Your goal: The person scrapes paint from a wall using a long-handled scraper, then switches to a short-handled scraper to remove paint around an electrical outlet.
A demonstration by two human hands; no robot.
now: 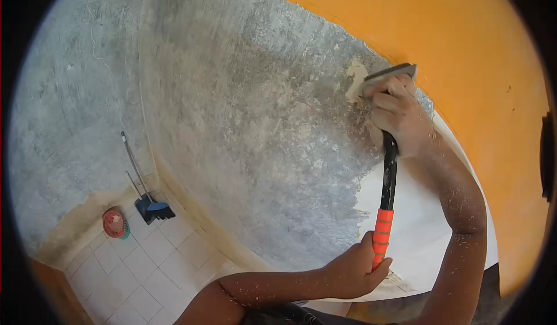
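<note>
A long-handled scraper [389, 174] with a black shaft and an orange grip [382, 232] stands nearly upright against the wall. My left hand [362, 267] is wrapped around the lower end of the orange grip. Higher up, my right hand [397, 107] is closed over the tool's head, covering most of it. The flat blade end [394, 71] shows above my knuckles, right beside a pale patch [356, 81] on the bare grey wall [278, 122]. Small light flakes cling to both my forearms.
Orange paint [464, 52] covers the wall at upper right, with a white area [394, 191] below it. In the far corner, a broom and dustpan [154, 208] lean near a red basin [114, 223] on white floor tiles [142, 267].
</note>
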